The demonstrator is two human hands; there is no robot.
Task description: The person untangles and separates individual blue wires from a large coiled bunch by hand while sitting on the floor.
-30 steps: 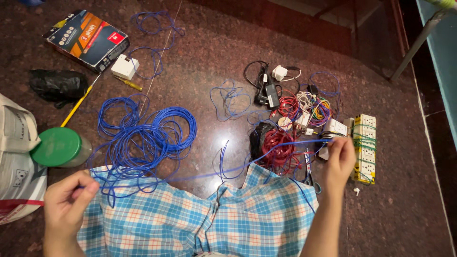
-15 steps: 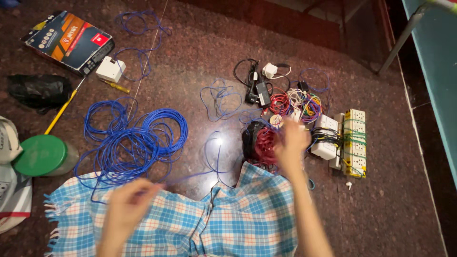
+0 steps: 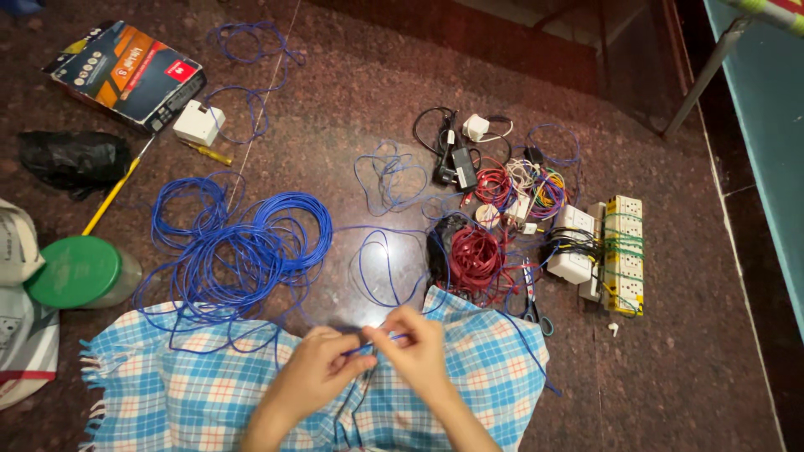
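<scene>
The white bag [image 3: 17,318] is cut off at the left edge, and fingers hide the pinched blue wire [image 3: 368,343].

Thin blue wire [image 3: 381,339]: pinched between both hands at 6 o'clock, looping upward across the floor toward 12.

I count two hands, left [image 3: 314,372] and right [image 3: 416,347], one big blue coil [image 3: 243,247] plus two loose blue tangles [image 3: 389,176] [image 3: 249,46], and one red coil [image 3: 476,258]. There is one box [image 3: 126,74], one green-lidded jar [image 3: 77,272], one black bag [image 3: 71,159], one screwdriver [image 3: 205,152] and one white adapter [image 3: 198,124]. Socket strips [image 3: 624,255] look like two, maybe three, since they overlap.
</scene>
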